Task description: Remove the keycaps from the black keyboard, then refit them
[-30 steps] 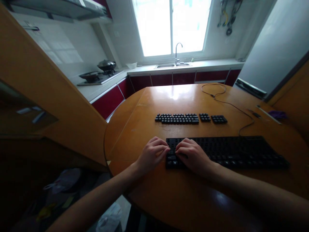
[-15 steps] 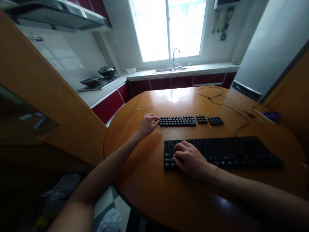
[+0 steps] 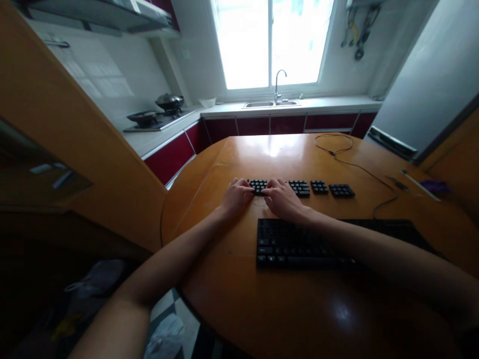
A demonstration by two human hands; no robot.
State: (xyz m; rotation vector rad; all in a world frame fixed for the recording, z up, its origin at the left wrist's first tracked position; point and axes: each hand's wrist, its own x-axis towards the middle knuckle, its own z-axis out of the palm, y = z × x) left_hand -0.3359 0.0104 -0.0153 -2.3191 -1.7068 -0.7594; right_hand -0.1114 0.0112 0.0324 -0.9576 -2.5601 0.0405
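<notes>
Loose black keycaps (image 3: 299,188) lie in tight rows on the wooden table, beyond the keyboard. At the left end of these rows is my left hand (image 3: 235,196), its fingers closed at the outermost keycaps. My right hand (image 3: 283,200) reaches over the keyboard, and its bent fingertips are closed at keycaps near the middle of the rows. Whatever keycap sits between each hand's fingers is mostly hidden. The black keyboard (image 3: 288,249) lies nearer to me, with many key positions in its upper part bare; my right forearm covers much of it.
Two smaller keycap blocks, a narrow one (image 3: 319,187) and a wider one (image 3: 341,190), lie to the right. A cable (image 3: 368,173) runs across the table (image 3: 209,174) from the keyboard. A thin white stick (image 3: 421,186) and a purple cloth-like thing (image 3: 435,186) lie far right.
My right hand has left the left part of the keyboard and moved forward to the keycap rows. My left hand stays at their left end. The view has shifted slightly.
</notes>
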